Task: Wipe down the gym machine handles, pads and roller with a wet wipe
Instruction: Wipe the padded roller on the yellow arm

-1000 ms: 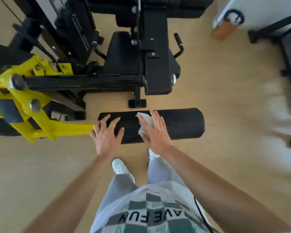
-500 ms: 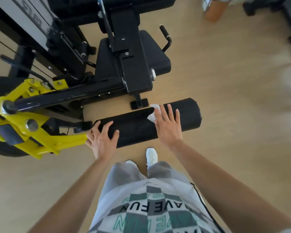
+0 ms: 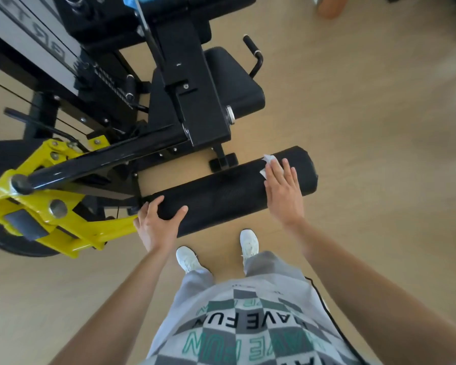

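A long black foam roller (image 3: pixel 229 191) lies across the middle of the view, fixed at its left end to a yellow lever arm (image 3: pixel 63 222). My left hand (image 3: pixel 157 223) grips the roller's left end. Near the roller's right end my right hand (image 3: pixel 283 189) lies flat, pressing a white wet wipe (image 3: pixel 267 163) onto the foam. Only the wipe's far edge shows past my fingers. Behind the roller is the machine's black seat pad (image 3: pixel 234 85) with a black side handle (image 3: pixel 254 54).
The black machine frame (image 3: pixel 192 101) and cables fill the upper left. An orange-brown container (image 3: pixel 332 6) stands on the wooden floor at the top right. My white shoes (image 3: pixel 249 242) are just below the roller.
My right hand has slid the wipe along the roller from its middle to near its right end. My left hand has stayed on the left end and now curls around it.
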### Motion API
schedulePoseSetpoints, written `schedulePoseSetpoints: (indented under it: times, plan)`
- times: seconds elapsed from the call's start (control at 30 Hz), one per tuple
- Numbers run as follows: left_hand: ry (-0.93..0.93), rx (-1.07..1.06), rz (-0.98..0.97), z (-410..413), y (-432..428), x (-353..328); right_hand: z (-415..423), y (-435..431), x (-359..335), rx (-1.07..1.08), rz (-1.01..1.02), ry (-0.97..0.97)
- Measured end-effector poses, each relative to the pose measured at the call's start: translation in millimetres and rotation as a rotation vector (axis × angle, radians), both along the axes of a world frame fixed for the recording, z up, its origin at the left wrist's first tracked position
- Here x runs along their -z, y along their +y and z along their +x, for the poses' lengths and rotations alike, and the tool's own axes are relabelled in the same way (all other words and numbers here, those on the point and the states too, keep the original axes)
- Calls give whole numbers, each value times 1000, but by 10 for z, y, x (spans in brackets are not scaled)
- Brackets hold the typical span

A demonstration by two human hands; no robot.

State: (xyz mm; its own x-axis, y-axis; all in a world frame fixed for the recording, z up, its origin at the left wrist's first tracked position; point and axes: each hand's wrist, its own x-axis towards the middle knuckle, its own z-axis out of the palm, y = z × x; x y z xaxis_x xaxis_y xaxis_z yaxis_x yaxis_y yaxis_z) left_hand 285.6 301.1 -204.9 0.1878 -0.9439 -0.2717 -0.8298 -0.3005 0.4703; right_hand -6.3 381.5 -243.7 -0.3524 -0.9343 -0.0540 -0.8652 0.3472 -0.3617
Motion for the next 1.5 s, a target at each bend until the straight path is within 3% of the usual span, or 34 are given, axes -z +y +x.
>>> schedulePoseSetpoints:
  times: [0.17, 0.43, 0.63, 0.8, 0.97, 1.23, 1.5]
  plan:
    - [42, 5, 23, 101, -32, -38, 529, -21, -4, -130, 5, -25]
    - [394, -202, 109, 471, -73, -104, 1436, -230, -3, -408, 19, 12]
    - [472, -161, 236, 714, -177, 24, 2072, -463, -69, -647, 96, 63]
    - [538, -134, 243, 775, -167, 4, 2210, -511, -94, -674, 123, 150]
    - [479, -96, 209, 733, -150, -29, 1799, -353, -90, -499, 155, 171]
    - [111, 76, 101, 453, -219, -116, 936, -61, -142, -169, 234, 198]
    - [-169, 462, 132, 54, -341, -60, 229, -8, -134, 277, 227, 51]
